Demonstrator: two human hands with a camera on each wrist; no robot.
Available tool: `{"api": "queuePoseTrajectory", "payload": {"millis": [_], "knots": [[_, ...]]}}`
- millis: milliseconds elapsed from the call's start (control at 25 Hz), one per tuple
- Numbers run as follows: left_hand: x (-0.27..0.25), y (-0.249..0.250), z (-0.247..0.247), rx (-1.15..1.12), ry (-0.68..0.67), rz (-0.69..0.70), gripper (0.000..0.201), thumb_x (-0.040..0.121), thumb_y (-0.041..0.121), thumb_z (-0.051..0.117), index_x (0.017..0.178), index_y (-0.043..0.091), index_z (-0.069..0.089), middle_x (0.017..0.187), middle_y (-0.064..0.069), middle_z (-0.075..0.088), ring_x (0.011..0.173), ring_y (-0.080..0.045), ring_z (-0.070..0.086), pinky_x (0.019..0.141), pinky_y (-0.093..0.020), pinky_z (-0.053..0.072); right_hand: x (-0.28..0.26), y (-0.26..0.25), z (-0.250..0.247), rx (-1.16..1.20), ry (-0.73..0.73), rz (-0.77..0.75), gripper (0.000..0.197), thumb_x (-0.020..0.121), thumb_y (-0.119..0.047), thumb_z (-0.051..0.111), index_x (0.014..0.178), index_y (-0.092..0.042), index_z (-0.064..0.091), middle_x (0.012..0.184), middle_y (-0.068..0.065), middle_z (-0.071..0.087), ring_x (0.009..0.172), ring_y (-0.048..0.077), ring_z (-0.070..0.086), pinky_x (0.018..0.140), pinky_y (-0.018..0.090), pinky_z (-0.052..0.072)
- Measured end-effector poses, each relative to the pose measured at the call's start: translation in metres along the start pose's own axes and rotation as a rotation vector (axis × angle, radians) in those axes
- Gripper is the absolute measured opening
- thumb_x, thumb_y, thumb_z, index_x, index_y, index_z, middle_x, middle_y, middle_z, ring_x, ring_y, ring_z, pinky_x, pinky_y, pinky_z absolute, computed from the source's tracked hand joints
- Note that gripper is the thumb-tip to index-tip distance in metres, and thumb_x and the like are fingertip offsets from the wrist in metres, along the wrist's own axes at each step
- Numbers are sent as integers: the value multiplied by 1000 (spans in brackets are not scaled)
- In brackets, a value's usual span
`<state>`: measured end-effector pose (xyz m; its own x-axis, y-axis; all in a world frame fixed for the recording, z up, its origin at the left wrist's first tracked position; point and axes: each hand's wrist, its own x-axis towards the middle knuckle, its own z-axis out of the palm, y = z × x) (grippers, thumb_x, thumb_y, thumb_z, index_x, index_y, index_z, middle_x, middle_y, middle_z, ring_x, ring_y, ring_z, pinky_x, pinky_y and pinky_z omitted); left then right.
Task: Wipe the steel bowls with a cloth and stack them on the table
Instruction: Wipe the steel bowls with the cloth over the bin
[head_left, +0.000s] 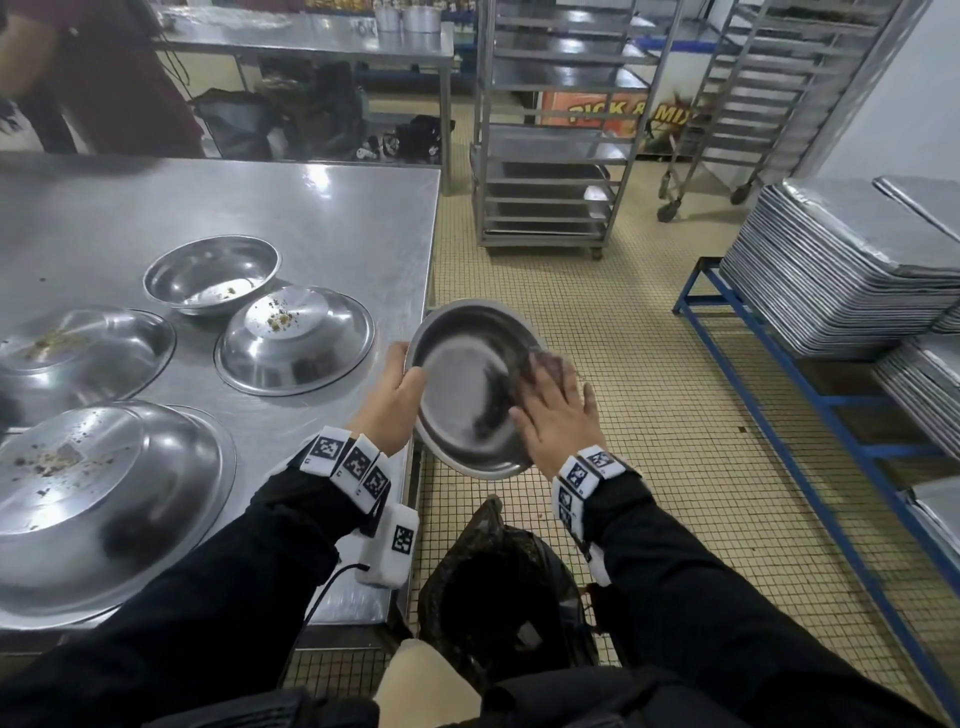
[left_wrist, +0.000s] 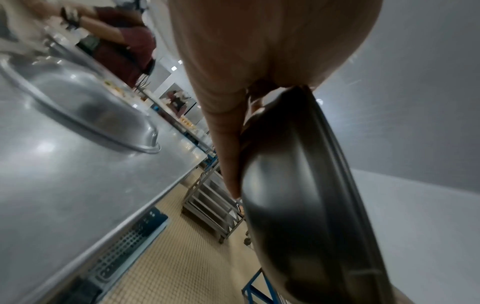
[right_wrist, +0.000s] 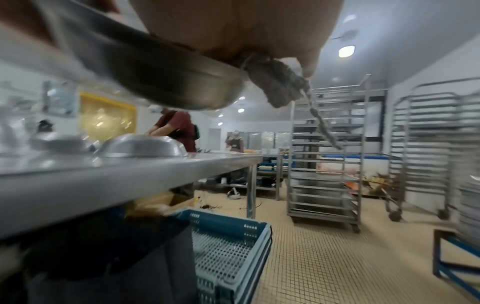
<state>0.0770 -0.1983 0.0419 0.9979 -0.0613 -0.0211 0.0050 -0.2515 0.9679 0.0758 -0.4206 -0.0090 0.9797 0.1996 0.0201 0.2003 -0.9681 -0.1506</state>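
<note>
My left hand grips the left rim of a steel bowl, thumb inside and fingers behind it. The bowl is tilted toward me and held in the air just past the table's right edge. My right hand presses a brownish cloth against the bowl's inner right side with straight, spread fingers. In the right wrist view the cloth hangs below the palm beside the bowl. The left wrist view shows the bowl's underside. An upright bowl and three upturned bowls with crumbs sit on the table.
The steel table fills the left. A black bin bag stands open on the floor under the held bowl. Stacked trays sit on a blue frame at right, wheeled racks behind. Another person stands across the table. A blue crate sits underneath.
</note>
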Motion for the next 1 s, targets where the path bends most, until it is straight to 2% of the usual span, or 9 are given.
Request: {"api": "queuePoseTrajectory", "payload": {"millis": [120, 200, 280, 400, 640, 760, 800, 920, 1000], "knots": [[-2, 1, 4, -86, -61, -143, 9, 92, 21, 37, 95, 25, 44, 84, -11, 54, 68, -27, 58, 64, -47, 56, 11, 7, -23, 282, 26, 79, 63, 98, -49, 22, 149, -31, -11, 156, -2, -19, 144, 23, -7, 114, 41, 8], [-3, 3, 4, -103, -78, -195, 11, 95, 14, 35, 96, 20, 44, 81, -11, 53, 62, -25, 57, 55, -37, 51, 17, 11, -32, 455, 109, 109, 58, 98, -44, 36, 150, -28, 14, 151, 6, 29, 130, 22, 40, 102, 33, 35], [0, 2, 1, -139, -104, -237, 17, 96, 18, 36, 110, 15, 46, 83, -11, 55, 60, -22, 59, 49, -32, 50, 21, 13, -36, 574, 212, 117, 44, 95, -34, 51, 136, -24, 43, 115, 2, 62, 99, 17, 60, 90, 34, 51], [3, -1, -3, -232, -116, -221, 43, 92, 30, 49, 129, 9, 43, 87, -11, 59, 60, -20, 64, 48, -28, 52, 22, 10, -35, 719, 275, 208, 25, 91, -18, 58, 117, -15, 58, 100, 0, 67, 91, 13, 62, 87, 33, 54], [-16, 0, 8, -281, -55, -46, 65, 86, 17, 61, 138, 28, 25, 108, -11, 62, 81, -23, 71, 70, -44, 60, 21, -23, -30, 1031, 552, 502, 22, 94, -17, 55, 114, -10, 56, 100, -3, 63, 88, 8, 58, 76, 17, 49], [-16, -1, 10, -285, 70, -98, 54, 95, 11, 50, 144, 17, 28, 109, -16, 59, 72, -16, 71, 64, -32, 60, 19, -36, -26, 1067, 508, 469, 23, 97, -23, 49, 118, -15, 54, 97, -7, 61, 81, 4, 58, 63, 7, 40], [-15, -2, 7, -277, 116, -89, 49, 96, 9, 45, 143, 17, 30, 109, -13, 59, 76, -16, 69, 72, -33, 59, 18, -37, -25, 1024, 466, 437, 22, 97, -25, 47, 116, -17, 55, 97, -7, 61, 81, 4, 59, 63, 9, 41], [-15, -2, -5, -154, 164, 2, 49, 100, 10, 38, 145, 27, 26, 116, 0, 55, 106, -19, 56, 100, -39, 42, 12, -31, -16, 777, 376, 376, 27, 97, -28, 47, 115, -10, 58, 107, 3, 53, 93, 14, 56, 80, 22, 48], [-17, -3, -10, -96, 132, 2, 51, 104, 16, 35, 150, 29, 19, 126, 2, 48, 116, -19, 48, 101, -33, 35, 5, -34, -13, 691, 316, 308, 33, 95, -27, 50, 124, -11, 55, 112, 4, 49, 95, 10, 50, 87, 23, 46]]}}
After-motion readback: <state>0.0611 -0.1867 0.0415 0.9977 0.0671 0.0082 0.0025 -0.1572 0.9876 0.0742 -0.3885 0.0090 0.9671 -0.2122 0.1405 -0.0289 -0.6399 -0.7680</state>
